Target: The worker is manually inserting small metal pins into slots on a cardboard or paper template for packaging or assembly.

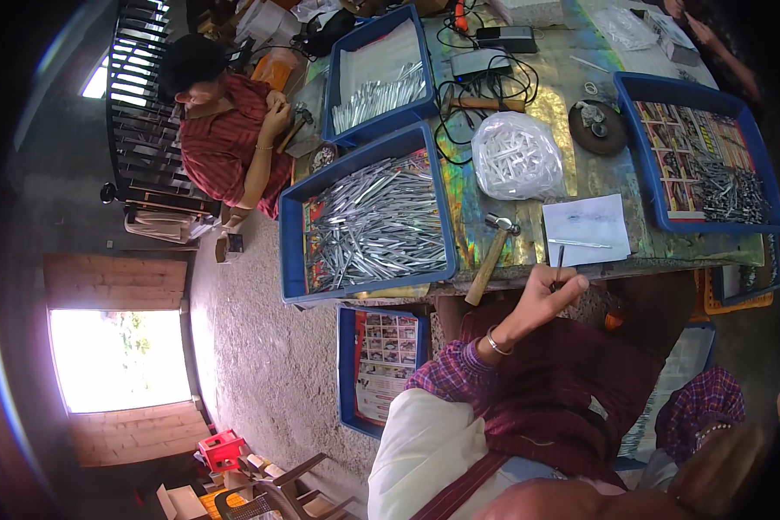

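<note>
My left hand is closed round a thin dark rod that stands upright from the fist, just in front of the table's near edge. Its exact kind cannot be made out. Beyond the fist lies a white sheet of paper with dark smudges. A slim silver rod rests across the sheet. To the left, a hammer with a wooden handle lies partly over the table edge. My right hand is raised close at the lower right, blurred, its fingers not clearly visible.
Blue trays of metal rods and dark metal parts flank the paper. A plastic bag of white pieces, a round dark dish and tangled cables lie behind. A co-worker sits at the far left. Another blue tray is below.
</note>
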The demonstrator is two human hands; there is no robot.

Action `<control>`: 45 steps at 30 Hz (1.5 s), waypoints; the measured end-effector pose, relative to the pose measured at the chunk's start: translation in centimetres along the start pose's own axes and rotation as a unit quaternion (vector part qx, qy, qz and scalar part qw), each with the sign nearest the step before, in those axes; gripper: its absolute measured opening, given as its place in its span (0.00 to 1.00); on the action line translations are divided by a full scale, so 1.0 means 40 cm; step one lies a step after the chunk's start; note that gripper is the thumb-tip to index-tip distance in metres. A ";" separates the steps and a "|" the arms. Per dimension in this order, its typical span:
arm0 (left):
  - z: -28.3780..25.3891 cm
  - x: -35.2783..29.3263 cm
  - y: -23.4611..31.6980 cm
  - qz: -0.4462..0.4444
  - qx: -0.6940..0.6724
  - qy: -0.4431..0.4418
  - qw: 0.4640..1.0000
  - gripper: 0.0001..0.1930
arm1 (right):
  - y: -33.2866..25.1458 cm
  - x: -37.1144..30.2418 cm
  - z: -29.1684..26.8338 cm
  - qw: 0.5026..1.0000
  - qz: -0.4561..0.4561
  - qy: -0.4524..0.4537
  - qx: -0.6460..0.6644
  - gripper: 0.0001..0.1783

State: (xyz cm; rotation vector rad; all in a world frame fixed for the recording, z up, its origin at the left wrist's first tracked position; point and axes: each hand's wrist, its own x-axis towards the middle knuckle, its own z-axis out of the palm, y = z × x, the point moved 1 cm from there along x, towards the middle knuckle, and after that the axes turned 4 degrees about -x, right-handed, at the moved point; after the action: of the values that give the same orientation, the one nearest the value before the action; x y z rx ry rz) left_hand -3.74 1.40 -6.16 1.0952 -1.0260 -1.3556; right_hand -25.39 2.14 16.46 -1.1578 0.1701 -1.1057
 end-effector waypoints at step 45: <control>0.063 0.060 0.049 0.103 0.314 -0.020 0.944 0.07 | 0.428 -0.121 -0.303 0.934 0.184 0.238 -0.191 0.12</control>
State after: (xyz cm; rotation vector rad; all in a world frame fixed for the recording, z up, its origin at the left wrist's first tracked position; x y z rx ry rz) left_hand -5.82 -1.13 -3.87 1.3722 -1.6191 -0.8962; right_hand -24.91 -2.41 -4.57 -1.1140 0.9796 -1.0203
